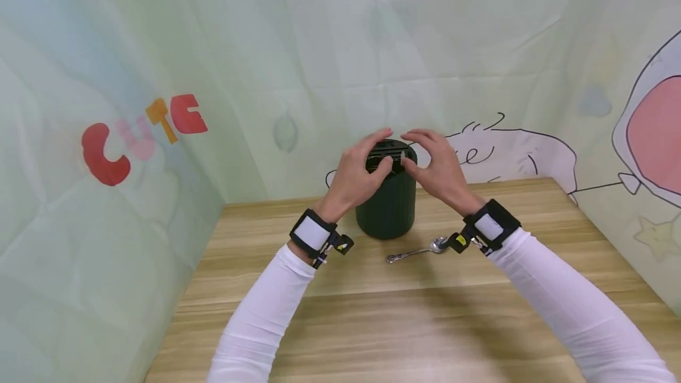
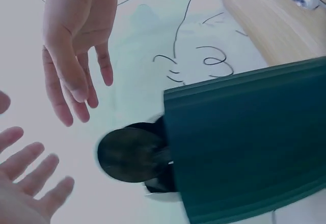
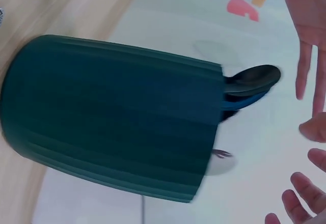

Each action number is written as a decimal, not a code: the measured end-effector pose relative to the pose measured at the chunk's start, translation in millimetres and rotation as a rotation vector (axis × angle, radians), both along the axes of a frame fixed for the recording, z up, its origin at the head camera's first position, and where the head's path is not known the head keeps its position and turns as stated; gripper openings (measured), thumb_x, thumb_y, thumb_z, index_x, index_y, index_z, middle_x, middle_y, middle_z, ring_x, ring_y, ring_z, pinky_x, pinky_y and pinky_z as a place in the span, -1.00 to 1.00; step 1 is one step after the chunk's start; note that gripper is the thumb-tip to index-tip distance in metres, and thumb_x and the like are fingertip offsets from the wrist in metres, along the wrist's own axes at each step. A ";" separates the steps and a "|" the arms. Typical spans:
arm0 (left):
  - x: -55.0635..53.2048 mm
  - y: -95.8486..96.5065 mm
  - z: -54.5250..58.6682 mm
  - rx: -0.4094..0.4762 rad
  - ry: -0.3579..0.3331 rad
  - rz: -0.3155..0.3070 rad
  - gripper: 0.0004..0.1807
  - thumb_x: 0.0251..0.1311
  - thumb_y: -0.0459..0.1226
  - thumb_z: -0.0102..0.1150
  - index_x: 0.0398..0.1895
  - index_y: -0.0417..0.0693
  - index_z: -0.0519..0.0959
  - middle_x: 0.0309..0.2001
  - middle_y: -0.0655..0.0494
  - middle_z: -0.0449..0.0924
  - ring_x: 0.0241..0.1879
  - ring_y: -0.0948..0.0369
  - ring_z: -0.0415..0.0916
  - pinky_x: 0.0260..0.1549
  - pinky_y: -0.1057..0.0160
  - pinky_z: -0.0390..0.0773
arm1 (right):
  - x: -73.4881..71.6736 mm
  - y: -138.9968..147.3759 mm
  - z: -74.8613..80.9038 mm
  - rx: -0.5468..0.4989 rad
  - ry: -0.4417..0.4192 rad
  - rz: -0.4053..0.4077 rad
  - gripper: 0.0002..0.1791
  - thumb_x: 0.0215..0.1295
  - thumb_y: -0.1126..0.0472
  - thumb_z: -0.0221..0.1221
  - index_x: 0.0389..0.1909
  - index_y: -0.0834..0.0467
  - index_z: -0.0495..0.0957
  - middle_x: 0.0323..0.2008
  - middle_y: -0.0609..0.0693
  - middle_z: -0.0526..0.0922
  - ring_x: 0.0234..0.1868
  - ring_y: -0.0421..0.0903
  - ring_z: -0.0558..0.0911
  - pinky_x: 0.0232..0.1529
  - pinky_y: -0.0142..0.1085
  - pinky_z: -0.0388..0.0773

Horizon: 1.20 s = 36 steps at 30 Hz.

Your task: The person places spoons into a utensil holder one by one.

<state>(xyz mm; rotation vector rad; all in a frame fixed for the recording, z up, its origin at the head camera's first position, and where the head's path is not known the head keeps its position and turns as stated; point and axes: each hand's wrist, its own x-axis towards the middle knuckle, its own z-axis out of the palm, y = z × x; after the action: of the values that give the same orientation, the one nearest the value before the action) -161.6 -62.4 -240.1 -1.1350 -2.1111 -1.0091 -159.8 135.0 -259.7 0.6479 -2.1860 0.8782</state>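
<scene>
A dark green ribbed container (image 1: 385, 211) stands upright on the table, with glossy black lens-like rounded pieces (image 2: 130, 155) at its top. From the side in the right wrist view, a dark oval piece (image 3: 254, 77) juts past the container's rim, with a blue edge beneath it. My left hand (image 1: 356, 175) and right hand (image 1: 440, 164) hover on either side of the top. Both wrist views show their fingers spread and apart from the container and the black pieces, holding nothing. Whether the black pieces are loose or part of the container, I cannot tell.
An ornate metal spoon (image 1: 415, 253) lies on the wooden table (image 1: 340, 330) in front of the container, below my right wrist. A printed cloth backdrop (image 1: 340, 28) rises behind the table and along both sides.
</scene>
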 end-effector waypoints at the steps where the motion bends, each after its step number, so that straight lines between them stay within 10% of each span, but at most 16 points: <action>1: 3.7 -1.0 1.0 -0.023 0.035 0.002 -0.47 0.26 -0.06 -0.05 0.29 0.07 0.27 0.29 0.11 0.26 0.23 0.23 0.17 0.15 0.09 0.28 | 4.0 1.3 1.6 -0.003 0.018 0.007 -0.52 0.16 0.12 0.21 0.13 0.05 0.44 0.16 0.04 0.39 0.20 -0.01 0.28 0.14 0.08 0.26; 8: 32.0 -8.3 -2.2 -0.174 0.215 0.002 -0.15 0.10 0.13 0.05 0.42 0.09 0.01 0.45 0.05 -0.20 0.38 0.03 -0.36 0.25 -0.19 -0.12 | 30.5 13.7 4.9 0.067 0.075 0.053 -0.19 0.06 -0.04 0.24 0.35 -0.07 0.15 0.40 0.01 -0.01 0.36 0.03 -0.03 0.16 0.28 0.06; 18: 68.4 -13.2 -40.9 -0.198 0.215 -0.092 -0.07 0.12 0.30 -0.12 0.43 0.03 -0.09 0.45 -0.01 -0.25 0.36 -0.09 -0.31 0.24 -0.23 -0.15 | 67.6 23.1 -22.3 0.130 0.051 0.133 0.08 -0.14 -0.07 0.32 0.41 0.03 -0.03 0.43 0.03 -0.14 0.37 0.07 -0.11 0.15 0.30 0.07; 24: 79.0 -15.0 -81.9 -0.262 0.094 -0.117 0.00 0.01 0.11 0.17 0.44 0.05 -0.12 0.45 0.04 -0.28 0.36 -0.11 -0.29 0.23 -0.19 -0.04 | 76.5 27.5 -55.3 0.185 -0.052 0.119 0.14 -0.14 -0.10 0.37 0.42 -0.01 -0.10 0.43 0.05 -0.14 0.37 0.07 -0.08 0.12 0.31 0.14; 36: 71.4 -7.9 -147.1 -0.511 -0.232 0.029 -0.08 0.11 0.18 0.08 0.43 0.11 -0.10 0.43 0.03 -0.13 0.37 0.10 -0.23 0.19 -0.08 0.16 | 70.0 30.1 -120.8 0.336 -0.315 0.113 0.15 -0.13 -0.10 0.40 0.42 -0.01 -0.09 0.39 0.16 -0.05 0.31 0.16 0.07 0.07 0.18 0.31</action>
<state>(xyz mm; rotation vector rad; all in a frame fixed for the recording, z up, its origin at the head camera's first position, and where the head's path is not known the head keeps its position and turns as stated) -90.2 -70.3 -387.1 -1.2591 -2.6604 -0.6222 -89.8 165.1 -380.5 0.8477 -2.6353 0.7118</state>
